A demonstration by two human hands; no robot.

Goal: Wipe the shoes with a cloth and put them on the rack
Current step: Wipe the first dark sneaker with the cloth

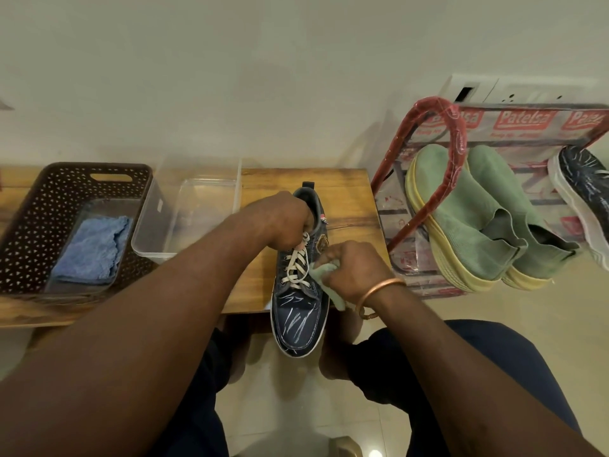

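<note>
A dark blue lace-up shoe [300, 321] with white laces lies on the wooden table [349, 189], its toe hanging over the front edge toward me. My left hand [286, 222] grips the shoe at its opening and tongue. My right hand [356, 272] holds a pale green cloth [324, 273] bunched against the shoe's right side, beside the laces. To the right stands the red-framed shoe rack [458, 127], wrapped in printed plastic. A pair of green shoes [478, 219] with yellow soles and another dark blue shoe [583, 192] rest on it.
A dark brown perforated basket [99, 179] at the table's left holds a folded blue cloth [92, 249] inside a clear tray. A clear plastic bin [197, 206] stands between basket and shoe. A wall runs behind; tiled floor and my knees are below.
</note>
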